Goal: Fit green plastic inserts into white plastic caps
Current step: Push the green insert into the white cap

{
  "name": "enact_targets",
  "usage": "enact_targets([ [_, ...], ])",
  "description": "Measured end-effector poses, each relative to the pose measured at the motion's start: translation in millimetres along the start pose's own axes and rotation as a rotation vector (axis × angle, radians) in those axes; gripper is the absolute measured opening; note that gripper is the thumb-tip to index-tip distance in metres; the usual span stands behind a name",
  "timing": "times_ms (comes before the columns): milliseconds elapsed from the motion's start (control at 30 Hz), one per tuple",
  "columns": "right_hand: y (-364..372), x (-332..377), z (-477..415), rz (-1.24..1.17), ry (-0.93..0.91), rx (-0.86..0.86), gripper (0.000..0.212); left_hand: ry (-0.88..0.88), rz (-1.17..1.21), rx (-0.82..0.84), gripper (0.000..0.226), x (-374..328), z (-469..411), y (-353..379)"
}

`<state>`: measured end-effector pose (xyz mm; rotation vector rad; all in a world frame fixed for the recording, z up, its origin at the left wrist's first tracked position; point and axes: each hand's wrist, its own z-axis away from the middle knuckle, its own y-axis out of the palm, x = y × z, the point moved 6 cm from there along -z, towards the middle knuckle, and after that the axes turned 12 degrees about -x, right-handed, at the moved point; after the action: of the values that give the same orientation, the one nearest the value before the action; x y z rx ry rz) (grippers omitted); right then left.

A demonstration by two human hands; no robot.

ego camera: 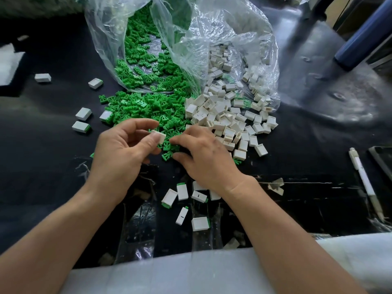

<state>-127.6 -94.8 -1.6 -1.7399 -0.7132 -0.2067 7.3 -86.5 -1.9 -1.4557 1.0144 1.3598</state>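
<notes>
Your left hand pinches a smooth, boxy white cap. Your right hand rests curled fingers on the spiky green inserts; whether it grips one is unclear.

Two bags are set at the rear of the table: inserts in the left bag, caps in the right bag. Contents are spilled fwd: insert heap left of & touching cap heap. Loose caps are scattered further left. Fitted caps are grouped nr the front edge; a pen is laid well to the right.
</notes>
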Motion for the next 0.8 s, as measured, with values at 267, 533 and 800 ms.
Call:
enact_targets([
  [267, -9, -6, -1, -0.091, 0.044, -0.057, 0.013, -0.077, 0.056, 0.084, 0.009, 8, 1, 7],
  [533, -31, -18, 1, -0.544, 0.305, -0.238, 0.017, -0.103, 0.119, 0.166, 0.015, 6, 8, 15],
  [800, -32, -13, 2, -0.671, 0.251, -0.255, 0.021, -0.114, 0.096, 0.198, 0.018, 6, 10, 18],
])
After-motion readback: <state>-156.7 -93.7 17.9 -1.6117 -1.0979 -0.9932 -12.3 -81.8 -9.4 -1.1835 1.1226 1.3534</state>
